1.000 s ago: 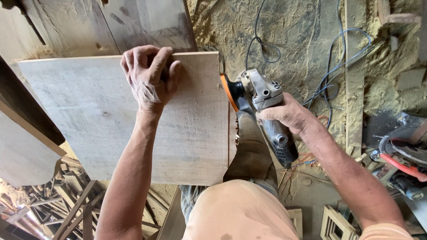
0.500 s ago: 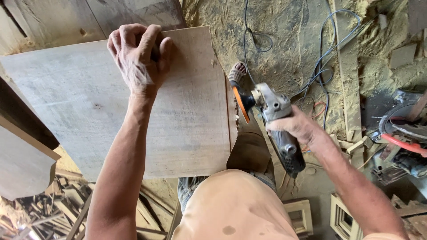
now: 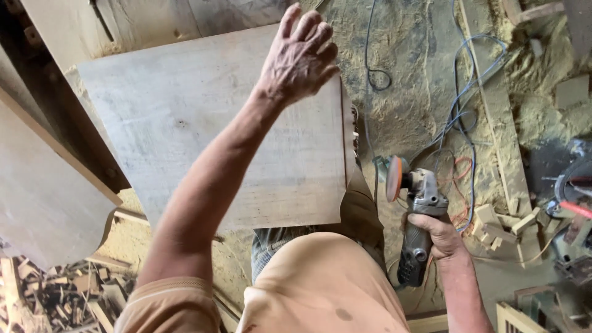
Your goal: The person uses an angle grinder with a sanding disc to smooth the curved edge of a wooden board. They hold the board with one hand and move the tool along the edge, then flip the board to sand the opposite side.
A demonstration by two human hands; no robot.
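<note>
Sawdust floor separates board edge from grinder

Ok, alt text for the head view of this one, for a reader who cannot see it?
Seen from above, a person's left hand grips the far top edge of a large pale wooden board, while the right hand holds a grey angle grinder with an orange disc off the board's right edge. Blue cables trail over the sawdust-covered floor.
</note>
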